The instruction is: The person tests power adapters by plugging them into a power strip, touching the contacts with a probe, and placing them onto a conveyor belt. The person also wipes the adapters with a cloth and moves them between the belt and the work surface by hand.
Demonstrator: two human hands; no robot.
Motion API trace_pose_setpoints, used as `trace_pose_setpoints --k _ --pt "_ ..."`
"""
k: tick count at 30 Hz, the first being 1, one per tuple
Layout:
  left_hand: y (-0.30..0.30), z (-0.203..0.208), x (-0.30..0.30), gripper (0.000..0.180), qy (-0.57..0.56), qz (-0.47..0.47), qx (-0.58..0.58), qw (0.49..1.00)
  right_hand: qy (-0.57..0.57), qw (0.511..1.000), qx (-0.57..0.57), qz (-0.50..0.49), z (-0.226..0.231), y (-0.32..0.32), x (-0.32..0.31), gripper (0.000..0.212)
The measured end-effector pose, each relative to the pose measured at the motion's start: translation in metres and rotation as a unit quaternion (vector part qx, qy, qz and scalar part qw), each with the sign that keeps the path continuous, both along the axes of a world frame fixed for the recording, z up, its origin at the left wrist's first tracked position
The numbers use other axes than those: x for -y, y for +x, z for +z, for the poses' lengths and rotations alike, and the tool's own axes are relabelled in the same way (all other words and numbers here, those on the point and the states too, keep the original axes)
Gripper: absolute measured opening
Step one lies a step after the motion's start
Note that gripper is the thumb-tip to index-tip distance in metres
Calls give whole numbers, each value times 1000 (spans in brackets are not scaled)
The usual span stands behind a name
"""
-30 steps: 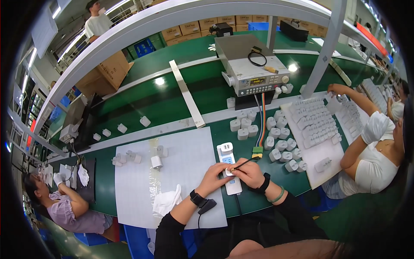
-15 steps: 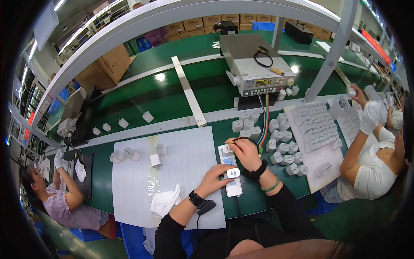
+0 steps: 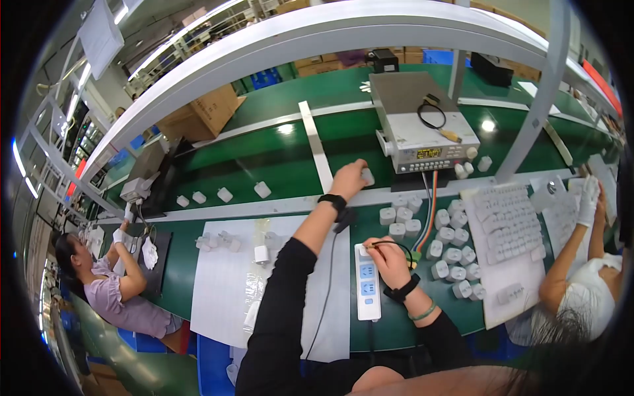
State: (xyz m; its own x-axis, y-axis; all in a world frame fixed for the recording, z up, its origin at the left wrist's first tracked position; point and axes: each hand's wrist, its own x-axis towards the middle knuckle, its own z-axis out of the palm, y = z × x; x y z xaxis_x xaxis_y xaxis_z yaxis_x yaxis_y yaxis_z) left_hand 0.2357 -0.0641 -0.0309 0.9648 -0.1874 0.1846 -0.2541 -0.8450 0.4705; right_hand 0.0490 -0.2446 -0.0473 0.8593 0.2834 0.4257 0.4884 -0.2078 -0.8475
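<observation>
My left hand [image 3: 349,181] reaches out over the green conveyor, its fingers closed on a white plug-in charger [image 3: 368,177]. Lower down, my right hand [image 3: 388,264] pinches the end of a thin black cable [image 3: 394,243] at the top of a white power strip [image 3: 369,309]. The connector itself is mostly hidden by my fingers. Blue-faced sockets show on the strip below that hand. Several white chargers [image 3: 438,269] stand in rows on the green table to the right of my right hand.
A grey bench meter [image 3: 422,135] stands behind, with coloured wires running down. More chargers lie on the conveyor [image 3: 224,194] and a white sheet [image 3: 218,290]. A tray of chargers [image 3: 505,264] is at right. Co-workers sit on both sides; a metal frame [image 3: 317,33] arches overhead.
My left hand has lifted the charger off the power strip and carried it forward to the conveyor. My right hand stays at the strip's top. The view has shifted slightly.
</observation>
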Motion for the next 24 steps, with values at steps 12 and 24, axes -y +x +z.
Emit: trace_pose_setpoints --k 12,24 --pt "38 0 -168 26 428 187 -55 882 44 997 -59 5 13 -2 8 14" --pt "-96 80 -123 38 -259 37 -55 964 43 999 -1 -7 2 7 10 13"
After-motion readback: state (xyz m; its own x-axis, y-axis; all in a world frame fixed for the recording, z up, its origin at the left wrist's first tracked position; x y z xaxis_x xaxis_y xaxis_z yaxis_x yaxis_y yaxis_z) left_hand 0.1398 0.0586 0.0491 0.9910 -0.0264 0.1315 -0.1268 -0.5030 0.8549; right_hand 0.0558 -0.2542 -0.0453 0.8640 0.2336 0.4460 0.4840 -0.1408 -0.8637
